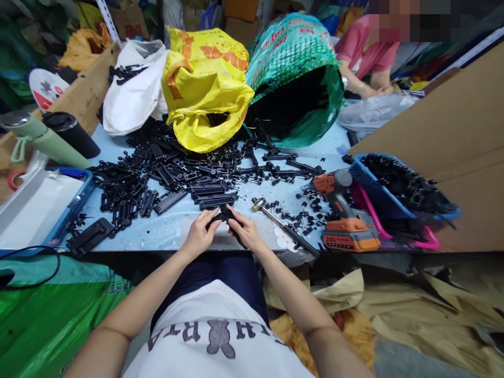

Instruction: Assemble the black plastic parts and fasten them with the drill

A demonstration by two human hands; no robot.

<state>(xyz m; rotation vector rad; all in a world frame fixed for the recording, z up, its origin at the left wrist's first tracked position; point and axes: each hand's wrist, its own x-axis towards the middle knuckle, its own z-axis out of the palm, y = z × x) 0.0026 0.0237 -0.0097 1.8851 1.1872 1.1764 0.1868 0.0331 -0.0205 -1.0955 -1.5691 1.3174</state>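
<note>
Left grip (200, 233): it's clamping on the black part from 9 o'clock, thumb and fingers pinching!
Right grip (249, 232): it's clamping on that same piece from 3 o'clock.
Black part (227, 212): it's sitting between the two hands, over the near edge of the surface (136, 237); the fingers are hiding much of its shape.
Hammer (285, 226): it's lying at 3 o'clock from the hands, head pointing leftward, handle slanting toward the near edge.
Cordless drill (340, 212): it's resting farther out at 3, showing orange and black.
Black strips (214, 199): they're lining up just beyond the hands, between 11 and 12.
Loose pile (157, 170): it's sprawling across 10 o'clock.
Blue basket (372, 186): it's brimming with black pieces, between 2 and 3.
Sacks: white (132, 107) is slumping at 11, yellow (208, 89) is sagging at 12, green (293, 58) is gaping at 1.
Co-worker (354, 76): working away between 1 and 2, hands nearing a plastic bag (378, 111).
</note>
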